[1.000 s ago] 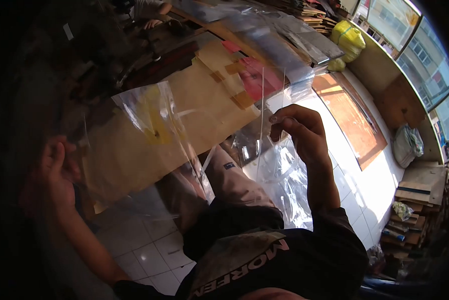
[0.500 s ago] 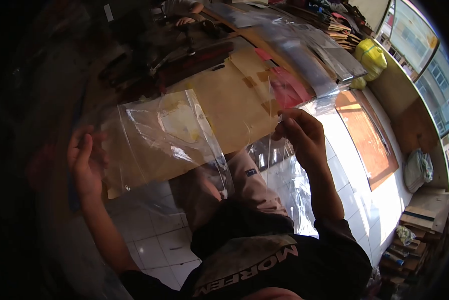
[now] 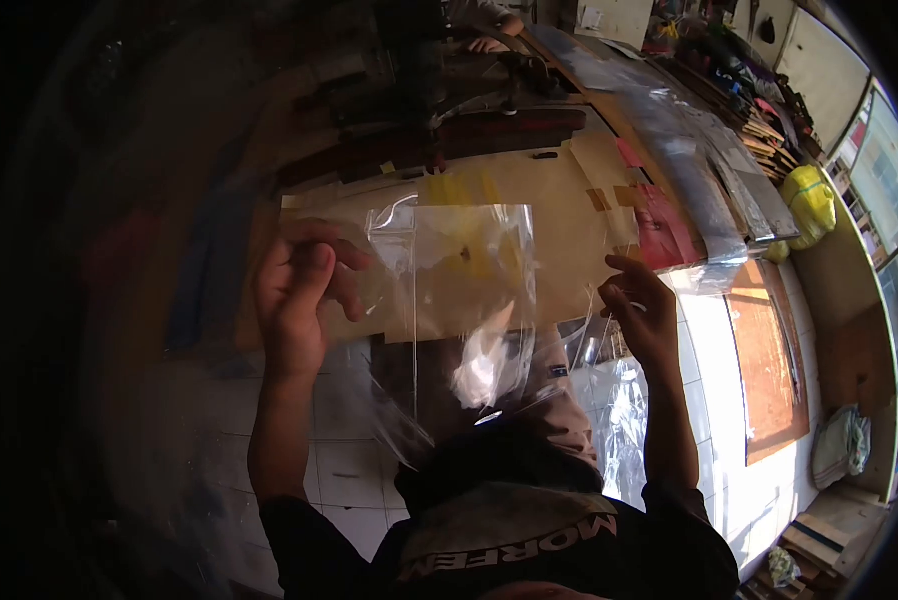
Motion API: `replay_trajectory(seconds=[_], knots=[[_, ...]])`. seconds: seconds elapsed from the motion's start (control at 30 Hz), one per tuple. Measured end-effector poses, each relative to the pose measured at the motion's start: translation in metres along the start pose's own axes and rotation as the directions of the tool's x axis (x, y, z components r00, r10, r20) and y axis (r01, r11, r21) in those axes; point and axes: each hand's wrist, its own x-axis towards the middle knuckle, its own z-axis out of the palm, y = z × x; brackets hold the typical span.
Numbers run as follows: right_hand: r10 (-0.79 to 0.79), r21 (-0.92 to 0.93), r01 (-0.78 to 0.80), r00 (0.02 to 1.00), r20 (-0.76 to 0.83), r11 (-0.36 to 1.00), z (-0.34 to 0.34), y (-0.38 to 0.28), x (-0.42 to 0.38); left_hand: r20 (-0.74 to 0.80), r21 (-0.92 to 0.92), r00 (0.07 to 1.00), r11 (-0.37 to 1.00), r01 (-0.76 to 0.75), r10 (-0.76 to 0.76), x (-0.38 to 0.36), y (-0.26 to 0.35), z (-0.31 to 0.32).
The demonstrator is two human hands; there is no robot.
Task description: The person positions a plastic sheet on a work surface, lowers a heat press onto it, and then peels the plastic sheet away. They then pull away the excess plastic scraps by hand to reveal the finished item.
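A clear plastic bag (image 3: 469,270) lies over the brown table sheet, its lower part hanging past the edge above my lap. Glare hides some of its outline. My left hand (image 3: 304,290) is just left of the bag, thumb raised and fingers apart, with nothing visible in it. My right hand (image 3: 637,308) is beyond the bag's right side, index finger stretched and thumb close to the curled fingers. Thin clear film trails down from its fingertips, though the grip itself is hard to see. The brown sheet (image 3: 559,230) has yellow tape (image 3: 459,188) on it.
A dark bar (image 3: 514,125) runs along the table's far side. Red material (image 3: 664,225) and stacked clear sheets (image 3: 669,110) lie to the right. A yellow sack (image 3: 809,200) and an orange-brown board (image 3: 759,350) are farther right. Another person's hand (image 3: 489,45) shows at the back.
The view has shifted. The clear plastic now lies more upright between my hands. My right hand's index finger has stretched out from its earlier pinch, and my hands are closer together.
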Motion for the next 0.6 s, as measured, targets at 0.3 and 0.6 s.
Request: replay_trajectory(seconds=[0.3, 0.6], knots=[[-0.329, -0.025, 0.336, 0.902, -0.280, 0.942, -0.042, 0.000, 0.000, -0.123, 0.077, 0.984, 0.987, 0.139, -0.128, -0.041, -0.007, -0.040], [-0.702, 0.006, 0.702, 0.712, -0.002, 0.712, -0.027, -0.057, -0.005, -0.071, 0.860, 0.992, 0.510, 0.007, 0.107, -0.056, 0.009, -0.019]])
